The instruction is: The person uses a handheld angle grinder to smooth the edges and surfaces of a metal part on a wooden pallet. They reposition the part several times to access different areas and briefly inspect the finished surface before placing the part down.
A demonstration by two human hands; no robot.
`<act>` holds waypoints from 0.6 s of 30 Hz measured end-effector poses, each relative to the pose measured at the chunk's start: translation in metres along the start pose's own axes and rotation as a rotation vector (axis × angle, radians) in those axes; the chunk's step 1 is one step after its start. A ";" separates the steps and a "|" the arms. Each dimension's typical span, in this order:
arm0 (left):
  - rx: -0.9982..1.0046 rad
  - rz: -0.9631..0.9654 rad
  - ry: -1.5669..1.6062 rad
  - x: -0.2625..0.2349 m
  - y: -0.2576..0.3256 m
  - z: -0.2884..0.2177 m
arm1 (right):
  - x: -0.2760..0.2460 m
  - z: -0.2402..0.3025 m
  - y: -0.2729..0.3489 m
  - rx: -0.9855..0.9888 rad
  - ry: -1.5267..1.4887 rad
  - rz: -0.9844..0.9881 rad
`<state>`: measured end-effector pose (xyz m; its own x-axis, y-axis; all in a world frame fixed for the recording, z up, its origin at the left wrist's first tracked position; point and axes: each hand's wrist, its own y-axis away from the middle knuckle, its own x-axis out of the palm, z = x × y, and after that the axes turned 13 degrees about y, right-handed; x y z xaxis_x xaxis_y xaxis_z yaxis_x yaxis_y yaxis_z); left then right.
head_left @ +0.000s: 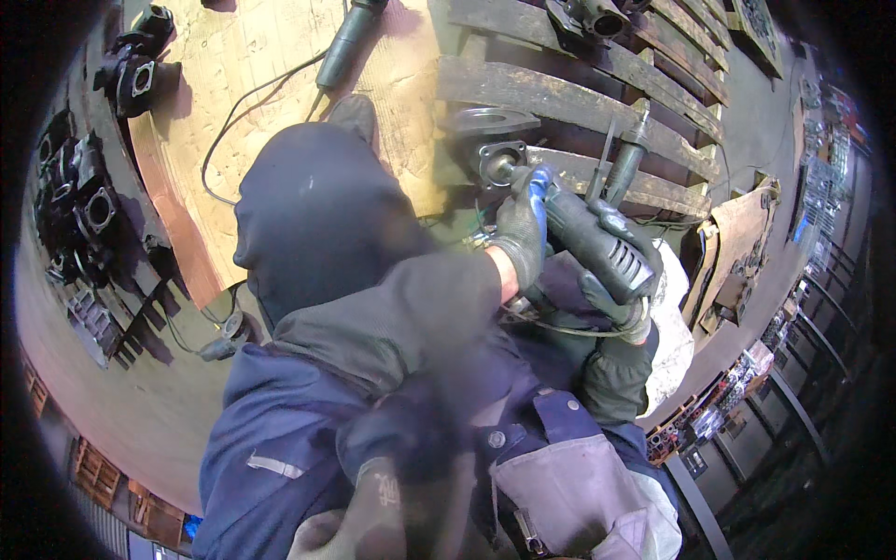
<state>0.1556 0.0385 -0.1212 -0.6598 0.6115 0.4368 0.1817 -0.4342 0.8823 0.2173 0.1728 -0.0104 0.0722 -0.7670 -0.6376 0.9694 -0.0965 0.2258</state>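
Observation:
Both my hands hold a dark electric grinder point(590, 235) that lies slantwise in front of me. My left hand point(523, 227), in a grey and blue work glove, is closed around its front end. Around the rear of the body my right hand point(609, 297), in a dark glove, is wrapped. The tool's front end points at a metal casting with a squarish flange point(504, 161) and a round opening. Whether the tip touches the casting is hard to tell, since my left hand covers part of it. A pale cord point(579, 329) runs below my right hand.
Slatted wooden pallet point(560, 89) ahead, carrying dark castings point(597, 17). A second grinder point(627, 159) stands beside the work. Another corded grinder point(347, 47) lies on cardboard point(261, 47). More castings point(84, 205) are stacked at left. A white sack point(670, 350) is at my right.

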 end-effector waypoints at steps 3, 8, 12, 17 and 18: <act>0.023 0.001 0.031 -0.002 -0.002 0.004 | -0.004 0.000 -0.002 -0.063 0.033 0.025; 0.028 0.123 0.115 -0.007 -0.012 0.007 | -0.002 -0.009 -0.003 -0.074 0.056 0.014; 0.058 0.130 0.173 -0.009 -0.024 0.016 | 0.001 -0.013 -0.004 -0.164 0.034 -0.025; 0.117 0.063 0.128 -0.009 -0.031 0.017 | 0.002 -0.014 -0.008 -0.126 0.011 0.010; 0.079 0.041 0.099 -0.009 -0.031 0.016 | 0.002 -0.013 -0.008 -0.125 0.069 0.018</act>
<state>0.1673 0.0570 -0.1497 -0.7189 0.5242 0.4565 0.2642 -0.4014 0.8770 0.2131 0.1804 -0.0235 0.1013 -0.7220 -0.6844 0.9892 -0.0003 0.1467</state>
